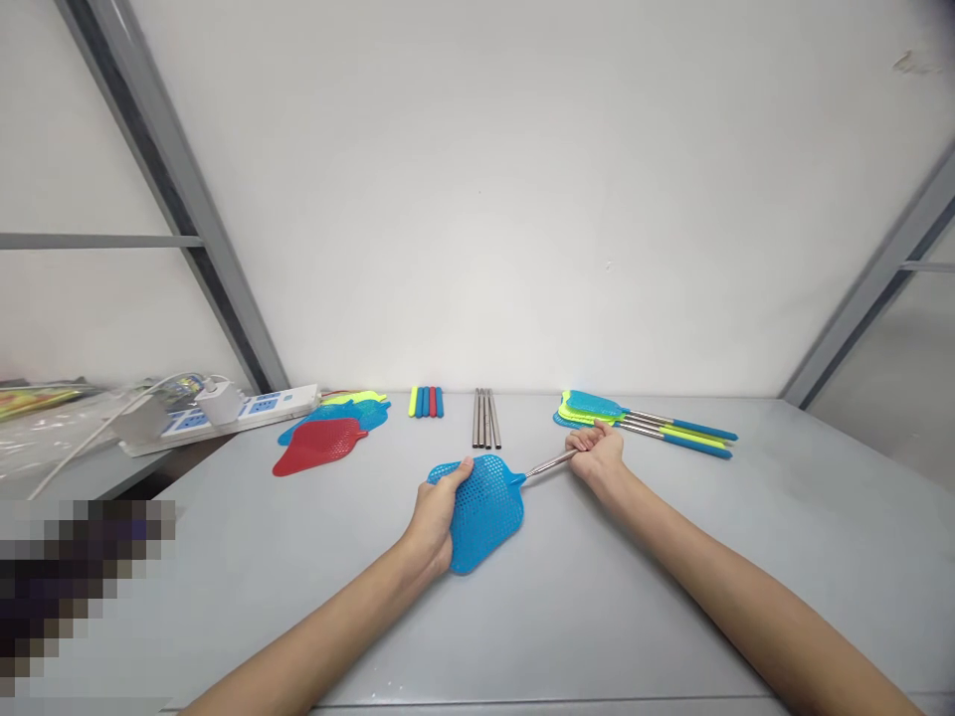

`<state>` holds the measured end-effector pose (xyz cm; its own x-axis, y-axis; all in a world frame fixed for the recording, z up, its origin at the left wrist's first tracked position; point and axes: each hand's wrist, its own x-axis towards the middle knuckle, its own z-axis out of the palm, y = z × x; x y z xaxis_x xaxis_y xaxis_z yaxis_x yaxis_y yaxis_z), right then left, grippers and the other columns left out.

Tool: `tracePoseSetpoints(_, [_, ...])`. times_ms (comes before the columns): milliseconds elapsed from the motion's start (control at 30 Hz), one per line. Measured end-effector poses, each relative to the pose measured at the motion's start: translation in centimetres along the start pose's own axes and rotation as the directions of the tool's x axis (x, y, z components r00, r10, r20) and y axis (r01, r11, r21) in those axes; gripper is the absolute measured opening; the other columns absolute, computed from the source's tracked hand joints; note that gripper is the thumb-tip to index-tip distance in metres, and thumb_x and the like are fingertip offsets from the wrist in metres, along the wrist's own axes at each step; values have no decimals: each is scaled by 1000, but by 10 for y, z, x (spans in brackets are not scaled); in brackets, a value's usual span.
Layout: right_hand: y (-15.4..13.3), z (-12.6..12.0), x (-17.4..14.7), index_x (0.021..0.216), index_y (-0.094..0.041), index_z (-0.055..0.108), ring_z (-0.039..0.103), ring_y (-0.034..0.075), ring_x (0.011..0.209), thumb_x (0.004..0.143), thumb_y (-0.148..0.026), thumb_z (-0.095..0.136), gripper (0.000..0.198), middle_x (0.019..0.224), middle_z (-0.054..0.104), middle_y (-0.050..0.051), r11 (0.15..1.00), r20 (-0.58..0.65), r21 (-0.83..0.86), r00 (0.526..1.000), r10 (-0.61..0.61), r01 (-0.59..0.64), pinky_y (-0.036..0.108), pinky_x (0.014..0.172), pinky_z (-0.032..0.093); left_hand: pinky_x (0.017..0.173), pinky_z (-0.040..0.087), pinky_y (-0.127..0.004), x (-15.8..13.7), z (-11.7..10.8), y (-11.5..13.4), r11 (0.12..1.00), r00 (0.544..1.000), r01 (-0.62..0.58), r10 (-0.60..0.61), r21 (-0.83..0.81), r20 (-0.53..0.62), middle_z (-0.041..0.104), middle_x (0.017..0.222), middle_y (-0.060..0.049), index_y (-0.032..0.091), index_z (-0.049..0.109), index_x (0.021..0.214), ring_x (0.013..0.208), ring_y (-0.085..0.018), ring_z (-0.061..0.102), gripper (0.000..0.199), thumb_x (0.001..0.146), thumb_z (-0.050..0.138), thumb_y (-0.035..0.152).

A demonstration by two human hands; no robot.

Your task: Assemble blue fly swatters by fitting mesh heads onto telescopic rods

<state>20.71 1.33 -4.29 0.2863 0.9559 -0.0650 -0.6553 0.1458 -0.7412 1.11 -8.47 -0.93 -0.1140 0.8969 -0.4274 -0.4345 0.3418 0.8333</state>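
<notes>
A blue fly swatter head [488,512], perforated and leaf-shaped, is gripped at its left edge by my left hand [439,507], thumb on top. From its neck a metal rod [548,464] runs up to the right. My right hand [597,452] is closed around the rod's far end, so that end is hidden. Just behind my right hand lie several complete fly swatters [589,406] with blue and yellow-green heads, metal rods and coloured grips. Several loose metal rods [487,418] rest side by side behind the blue head.
Loose swatter heads lie at the left, a red one [320,445] in front of blue and yellow ones. Several coloured handle grips [426,402] sit near the wall. A white power strip [261,406] with plugs and a cable is at the grey table's [597,617] left edge.
</notes>
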Motion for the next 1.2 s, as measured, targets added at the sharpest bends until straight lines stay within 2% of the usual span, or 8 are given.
tracePoseSetpoints(367, [-2,6,-9,53,-18,6,14,6,27,78,-25,26,34,31,12,-6,995,-77,90,996,39,-32,21,30,17,61,53,-40,0,-1,-2,999,999,-31,31,30,-21,65,70,-8,12,58,82,64,-25,63,25,66,65,29])
tracePoseSetpoints(667, [-5,8,-13,49,-18,8,16,6,27,81,-17,21,35,31,14,-6,976,-140,185,980,139,-112,20,30,18,65,52,-41,4,-2,0,998,995,54,-52,-22,88,65,76,-9,12,58,88,68,-24,63,29,66,64,28])
tracePoseSetpoints(800, [-5,2,-8,46,-19,20,19,6,28,85,-19,24,39,33,19,-6,967,-182,215,967,180,-139,19,29,22,70,51,-42,5,-3,0,995,988,99,-95,-26,125,66,83,-10,12,58,91,75,-26,63,30,67,63,29])
tracePoseSetpoints(867, [-5,-2,-4,54,-17,40,34,6,35,88,-23,28,36,42,37,-4,962,-198,222,959,202,-157,19,35,33,72,50,-42,6,-3,1,987,972,154,-143,-50,186,66,83,-10,11,58,92,76,-26,63,30,69,60,30])
tracePoseSetpoints(933, [-6,-3,-1,82,-14,54,52,9,58,87,-27,38,22,72,56,1,957,-207,232,953,222,-173,24,52,46,73,50,-40,6,-3,4,975,951,212,-191,-63,241,66,82,-10,11,58,93,74,-25,64,29,71,58,30])
tracePoseSetpoints(1033, [-11,-3,1,109,-15,48,54,17,89,83,-29,47,30,107,52,7,946,-221,268,944,244,-182,36,74,46,77,49,-40,6,-2,7,967,928,240,-203,-82,313,67,81,-9,10,58,94,74,-24,64,28,72,57,28])
tracePoseSetpoints(1133, [-19,-1,2,110,-15,48,54,17,90,83,-29,47,30,108,51,8,934,-229,315,942,245,-166,36,75,46,82,46,-42,5,0,8,966,904,230,-167,-120,392,66,88,-11,9,57,98,82,-26,62,29,73,57,24])
tracePoseSetpoints(1200, [-25,1,2,99,-13,52,56,12,74,85,-29,44,23,92,56,5,926,-224,346,945,237,-150,29,64,48,85,44,-42,3,1,8,961,884,243,-163,-133,439,64,95,-12,9,55,103,89,-26,60,33,73,57,23])
